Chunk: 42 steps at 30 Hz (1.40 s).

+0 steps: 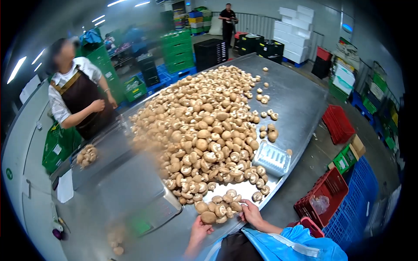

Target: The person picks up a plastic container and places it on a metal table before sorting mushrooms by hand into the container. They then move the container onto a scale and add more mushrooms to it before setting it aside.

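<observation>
A compact cluster of brown mushrooms (220, 207) lies between my two hands at the near edge of the metal table. My left hand (200, 230) grips its near left side, fingertips against a large cap. On the right side, the curled fingers of my right hand (251, 213) press against the cluster. Whether a tray lies under these mushrooms is hidden. Just beyond spreads a big pile of loose mushrooms (200, 126), with pale stems showing on many. A stack of clear plastic trays (272, 158) stands to the right of the pile.
A blurred metal scale (163, 213) sits left of my hands. Across the table a person in a dark apron (87, 91) stands near a smaller mushroom group (86, 155). Red crates (322, 195) and a blue pallet (355, 204) are on the floor at right.
</observation>
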Each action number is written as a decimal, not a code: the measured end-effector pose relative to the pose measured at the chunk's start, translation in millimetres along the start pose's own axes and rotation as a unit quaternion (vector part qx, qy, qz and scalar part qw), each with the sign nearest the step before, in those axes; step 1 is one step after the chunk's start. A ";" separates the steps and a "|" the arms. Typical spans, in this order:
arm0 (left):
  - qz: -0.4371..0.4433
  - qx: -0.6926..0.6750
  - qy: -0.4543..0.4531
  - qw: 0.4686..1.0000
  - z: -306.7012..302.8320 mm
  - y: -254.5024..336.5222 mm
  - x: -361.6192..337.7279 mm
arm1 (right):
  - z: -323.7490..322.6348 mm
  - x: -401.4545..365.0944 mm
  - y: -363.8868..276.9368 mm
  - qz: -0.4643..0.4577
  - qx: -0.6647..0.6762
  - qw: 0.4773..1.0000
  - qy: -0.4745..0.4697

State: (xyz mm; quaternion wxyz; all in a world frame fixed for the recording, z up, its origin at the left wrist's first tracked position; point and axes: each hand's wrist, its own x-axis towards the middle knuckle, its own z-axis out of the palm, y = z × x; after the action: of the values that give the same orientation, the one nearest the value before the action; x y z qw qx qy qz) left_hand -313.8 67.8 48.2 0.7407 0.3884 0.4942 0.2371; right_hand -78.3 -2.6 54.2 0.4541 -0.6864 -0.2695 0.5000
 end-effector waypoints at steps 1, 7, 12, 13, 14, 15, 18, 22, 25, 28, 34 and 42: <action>0.002 0.009 0.006 1.000 1.1 1.2 -0.5 | 0.2 -0.3 0.3 0.001 0.002 1.000 0.004; 0.020 0.004 -0.012 1.000 -2.4 -4.2 2.7 | 0.1 -0.5 5.2 0.001 0.003 1.000 0.009; 0.011 0.022 -0.002 1.000 3.1 5.7 -2.2 | -0.7 -2.2 3.3 0.001 -0.007 1.000 0.002; 0.009 0.024 0.001 1.000 4.1 6.9 -3.2 | -1.0 -1.6 4.6 0.001 -0.007 1.000 0.003; 0.010 0.028 -0.001 1.000 4.0 6.6 -3.2 | -1.0 -1.0 5.7 0.001 -0.007 1.000 0.002; 0.012 0.031 -0.002 0.999 3.3 6.4 -2.9 | -0.7 -0.5 6.4 0.000 -0.001 1.000 0.004; 0.018 0.017 -0.004 1.000 0.0 1.2 0.4 | 0.7 -0.7 6.4 -0.004 0.005 1.000 0.006; 0.034 0.005 0.018 0.999 -3.4 9.4 -2.3 | 5.2 -0.2 -13.1 -0.030 -0.026 0.999 0.003; 0.084 -0.009 0.022 0.996 -19.2 23.2 -2.8 | 15.4 2.2 -36.4 -0.085 -0.108 0.990 -0.018; 0.097 -0.042 0.041 0.994 -47.0 41.8 -6.5 | 40.3 18.0 -67.3 -0.130 -0.132 0.982 -0.037; 0.145 -0.022 0.144 0.979 -104.0 97.4 -23.6 | 108.6 60.4 -114.4 -0.328 -0.222 0.913 -0.095; 0.183 -0.052 0.279 0.941 -170.1 142.2 -26.1 | 206.7 109.3 -136.9 -0.410 -0.288 0.853 -0.146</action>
State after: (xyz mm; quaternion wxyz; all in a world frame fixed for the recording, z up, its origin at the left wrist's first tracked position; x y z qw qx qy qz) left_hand -475.5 190.0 142.0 0.5361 0.3515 0.5887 0.4925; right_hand -220.5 221.2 110.1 0.3557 -0.5328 -0.7216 0.2626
